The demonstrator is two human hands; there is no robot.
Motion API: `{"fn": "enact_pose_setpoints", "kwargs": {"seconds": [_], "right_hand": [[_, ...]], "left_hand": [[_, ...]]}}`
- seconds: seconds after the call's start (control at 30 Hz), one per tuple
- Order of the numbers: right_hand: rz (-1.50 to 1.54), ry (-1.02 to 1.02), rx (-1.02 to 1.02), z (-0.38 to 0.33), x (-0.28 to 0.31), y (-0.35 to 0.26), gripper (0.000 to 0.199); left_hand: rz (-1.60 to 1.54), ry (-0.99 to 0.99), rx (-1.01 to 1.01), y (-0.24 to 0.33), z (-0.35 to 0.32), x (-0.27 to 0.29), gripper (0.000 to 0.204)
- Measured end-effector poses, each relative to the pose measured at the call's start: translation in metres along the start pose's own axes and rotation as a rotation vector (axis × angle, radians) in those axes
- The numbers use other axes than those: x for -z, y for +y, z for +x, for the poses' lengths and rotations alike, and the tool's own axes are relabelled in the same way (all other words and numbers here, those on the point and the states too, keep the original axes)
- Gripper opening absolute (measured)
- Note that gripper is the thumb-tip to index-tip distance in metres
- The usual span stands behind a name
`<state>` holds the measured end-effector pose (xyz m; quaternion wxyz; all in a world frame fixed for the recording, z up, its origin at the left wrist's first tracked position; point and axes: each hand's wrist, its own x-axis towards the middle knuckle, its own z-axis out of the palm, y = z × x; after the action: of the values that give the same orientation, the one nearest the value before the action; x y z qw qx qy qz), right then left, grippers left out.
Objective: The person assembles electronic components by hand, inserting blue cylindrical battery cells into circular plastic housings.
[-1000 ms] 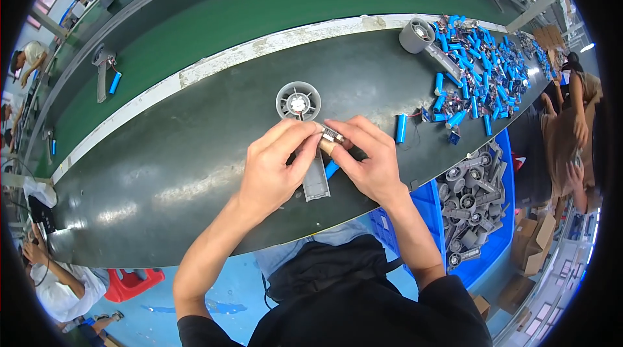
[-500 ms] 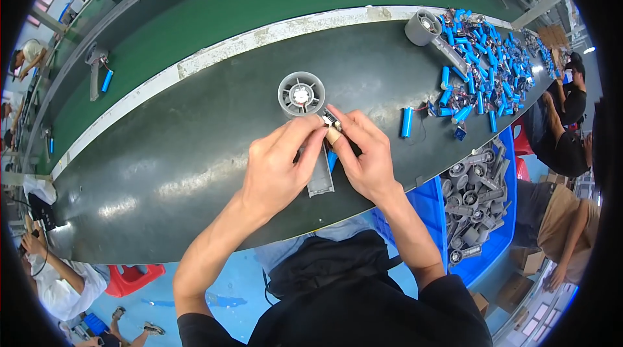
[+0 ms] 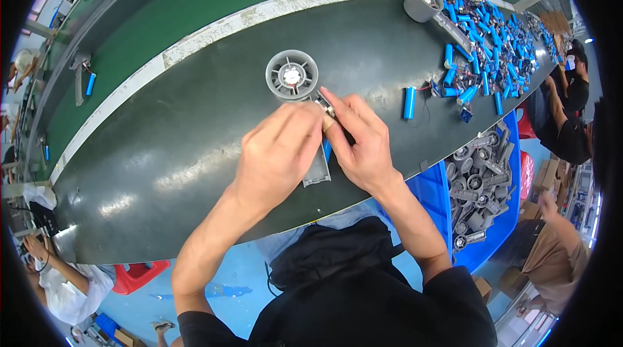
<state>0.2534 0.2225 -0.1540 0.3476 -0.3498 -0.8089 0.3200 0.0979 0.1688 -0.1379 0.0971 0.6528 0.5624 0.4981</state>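
Note:
A grey plastic fan housing [image 3: 293, 90] with a round head and a channel-shaped handle lies on the dark table before me, its handle partly under my hands. My right hand [image 3: 363, 146] pinches a small circuit board [image 3: 326, 105] between thumb and forefinger, just below the round head. Closed fingertips of my left hand [image 3: 276, 149] meet the board's near side; what they grip there is hidden. Between my hands a strip of a blue battery cell [image 3: 327, 151] shows beside the handle. A wrap covers part of a right-hand finger.
Blue battery cells [image 3: 483, 48] with wires and boards are heaped at the far right, beside another fan housing [image 3: 425, 6]. One cell [image 3: 409, 103] lies apart. A blue bin [image 3: 428, 194] of grey housings stands at the right. Beyond the white ledge [image 3: 214, 35] runs a green belt [image 3: 195, 3]. Other people work nearby.
The table and the housing sit slightly higher in the view. My left fingers have closed in further over the board's near side; my right hand keeps its pinch.

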Motion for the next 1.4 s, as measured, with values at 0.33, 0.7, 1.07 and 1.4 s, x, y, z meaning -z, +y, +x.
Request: {"fn": "enact_pose_setpoints", "kwargs": {"seconds": [0.33, 0.7, 1.07, 1.4], "right_hand": [[0.005, 0.042, 0.004, 0.004, -0.001, 0.005, 0.045], [-0.057, 0.002, 0.038, 0.002, 0.003, 0.004, 0.041], [-0.035, 0.003, 0.01, 0.004, 0.005, 0.005, 0.037], [-0.025, -0.03, -0.002, 0.005, 0.008, 0.003, 0.034]], "left_hand": [[0.014, 0.032, -0.098, -0.011, 0.003, -0.009, 0.025], [0.056, 0.042, -0.11, -0.009, 0.003, -0.013, 0.024], [0.037, 0.056, -0.084, -0.008, 0.004, -0.017, 0.024], [0.067, 0.025, -0.09, -0.006, 0.004, -0.018, 0.027]]}}
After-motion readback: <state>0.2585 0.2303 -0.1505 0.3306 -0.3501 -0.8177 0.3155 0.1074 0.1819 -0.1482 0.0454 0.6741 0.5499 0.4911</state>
